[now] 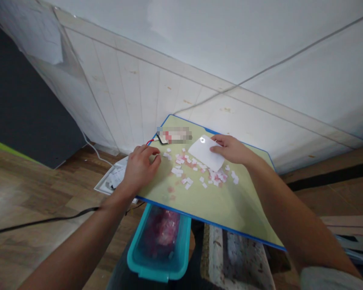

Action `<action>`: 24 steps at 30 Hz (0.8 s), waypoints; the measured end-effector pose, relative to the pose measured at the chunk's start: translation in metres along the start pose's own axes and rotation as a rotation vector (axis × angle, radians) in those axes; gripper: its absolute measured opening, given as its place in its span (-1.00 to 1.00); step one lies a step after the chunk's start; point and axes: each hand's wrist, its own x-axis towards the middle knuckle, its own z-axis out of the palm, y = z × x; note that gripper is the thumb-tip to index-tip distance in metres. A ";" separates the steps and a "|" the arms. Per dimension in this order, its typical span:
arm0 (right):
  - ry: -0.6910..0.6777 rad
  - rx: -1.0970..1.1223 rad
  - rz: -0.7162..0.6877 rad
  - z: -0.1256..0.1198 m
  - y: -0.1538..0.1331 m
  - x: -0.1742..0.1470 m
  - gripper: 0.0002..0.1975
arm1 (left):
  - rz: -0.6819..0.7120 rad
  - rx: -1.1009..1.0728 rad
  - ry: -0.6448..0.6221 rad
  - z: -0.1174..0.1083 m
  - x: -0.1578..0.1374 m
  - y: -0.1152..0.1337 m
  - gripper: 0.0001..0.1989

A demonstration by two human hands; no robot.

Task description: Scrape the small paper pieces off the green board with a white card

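My right hand (230,148) pinches the right edge of a glossy white sheet (205,154), tilted over a low table (245,205) with a yellow-green top and blue rim. Small white paper pieces (178,172) lie scattered beneath and beside the sheet, with a denser pinkish heap (218,176) at its lower edge. My left hand (142,166) rests at the table's left edge, fingers loosely bent and thumb apart, with nothing visible in it. Behind the pieces lies a flat dark-edged object (175,135), its face blurred out.
Below the table's front edge sits a teal plastic bin (159,275) with pink contents. A white power strip or tray (111,177) is left of the table. A grey cable (260,71) crosses the white panelled wall (151,86) behind.
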 end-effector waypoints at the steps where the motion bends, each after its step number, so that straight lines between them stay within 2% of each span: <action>1: 0.011 0.024 -0.002 0.007 -0.006 -0.016 -0.69 | -0.003 -0.008 0.019 0.000 0.000 0.000 -0.80; 4: -0.099 0.088 0.011 0.033 -0.014 -0.057 -0.70 | -0.014 -0.032 0.067 0.002 -0.002 -0.002 -0.82; 6: -0.123 0.084 0.020 0.046 -0.006 -0.076 -0.72 | -0.021 -0.042 0.092 0.003 -0.002 -0.003 -0.83; 9: -0.076 0.069 0.092 0.049 0.021 -0.089 -0.74 | -0.026 -0.059 0.123 0.004 -0.003 -0.004 -0.85; 12: 0.029 0.062 0.181 0.036 0.041 -0.097 -0.73 | -0.039 -0.065 0.132 0.003 -0.003 -0.002 -0.86; 15: 0.102 0.129 0.198 0.032 0.035 -0.108 -0.70 | -0.055 -0.061 0.130 0.002 -0.003 -0.001 -0.86; 20: 0.082 0.204 0.124 0.060 0.002 -0.126 -0.69 | -0.077 -0.037 0.077 0.003 -0.002 -0.002 -0.85; 22: 0.092 0.160 0.122 0.066 0.006 -0.130 -0.70 | -0.078 -0.020 0.054 0.001 -0.003 -0.005 -0.84; 24: 0.132 0.102 0.163 0.062 0.023 -0.135 -0.71 | -0.071 0.021 0.016 -0.002 -0.006 -0.009 -0.82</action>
